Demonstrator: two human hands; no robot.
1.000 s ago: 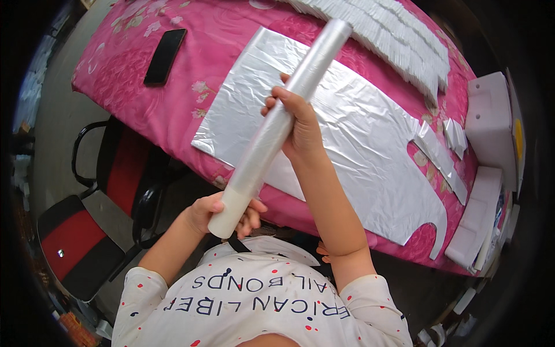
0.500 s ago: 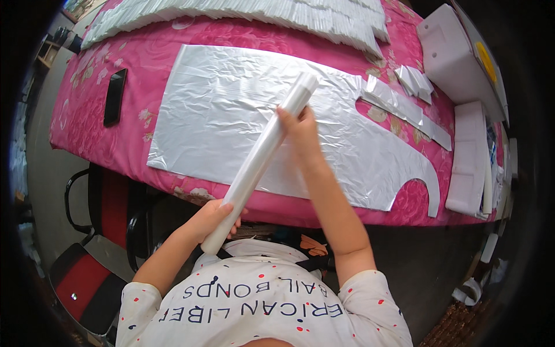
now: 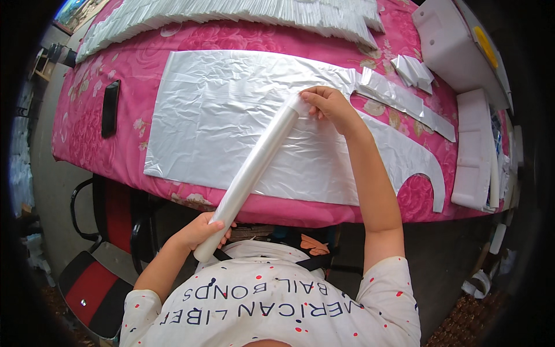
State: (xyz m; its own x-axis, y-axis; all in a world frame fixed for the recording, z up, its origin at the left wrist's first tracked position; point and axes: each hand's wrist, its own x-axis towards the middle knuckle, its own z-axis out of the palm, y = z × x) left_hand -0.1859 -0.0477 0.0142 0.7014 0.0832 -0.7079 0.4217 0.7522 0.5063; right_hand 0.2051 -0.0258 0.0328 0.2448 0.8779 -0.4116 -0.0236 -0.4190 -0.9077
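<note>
A long roll of whitish plastic film [image 3: 254,165] slants from near my body up over the table. Around its near end my left hand [image 3: 205,231] is closed, thumb on top. At the far end my right hand [image 3: 326,105] pinches the film's rim between thumb and fingers. Beneath the roll a silvery plastic sheet [image 3: 196,121] lies flat and crinkled, with curved cut-outs on its right side that leave a strap-like strip. Next to its upper right edge lies a folded silvery strip [image 3: 404,103].
A pink floral cloth [image 3: 139,75] covers the table. Stacked white folded pieces [image 3: 231,13] line the far side. A black phone [image 3: 110,109] lies at left, a small folded white bundle [image 3: 413,73] at right. White foam boxes [image 3: 471,150] stand at the right edge; a red-and-black chair [image 3: 95,289] is lower left.
My right hand has slid from the roll's upper shaft to its far tip and now pinches the edge there. The roll has shifted slightly left and toward me, still in my left hand.
</note>
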